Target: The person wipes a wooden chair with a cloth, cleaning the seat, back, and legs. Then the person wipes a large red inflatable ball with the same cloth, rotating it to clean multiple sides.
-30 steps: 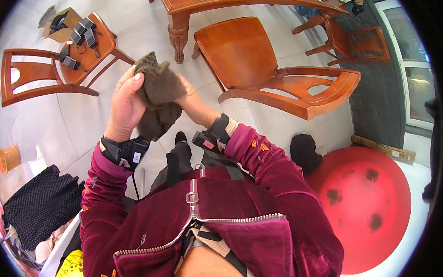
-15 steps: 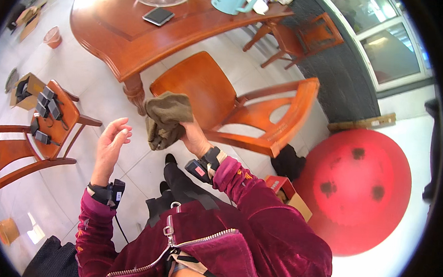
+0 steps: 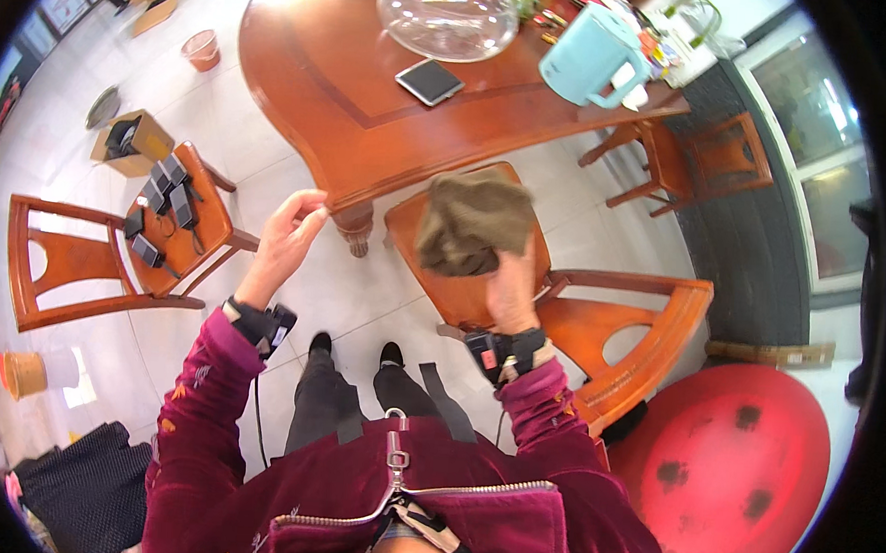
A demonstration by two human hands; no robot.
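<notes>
1. Hands stand apart: the right hand [image 3: 510,290] has its fingers closed on a crumpled olive-brown cloth [image 3: 471,223], while the left hand [image 3: 290,238] is raised with nothing in it, fingers slightly bent, near the surface's corner.
2. That cloth is over the seat of the middle chair [image 3: 581,319]; motion blurs it, so whether it touches the seat I cannot tell.
3. Held by one hand, its loose folds could slip or catch on the chair. A careless swing could knock the left knuckles on the surface [image 3: 312,99], and the cable [image 3: 257,417] below the left wrist might snag.
4. Farther off on the surface are a clear glass bowl [image 3: 447,16], a flat dark device [image 3: 430,82] and a light-blue jug [image 3: 590,54].
5. At left, another chair [image 3: 68,257] bears small black devices [image 3: 181,203]; this middle chair stands between the person and the surface, blocking that side.
</notes>
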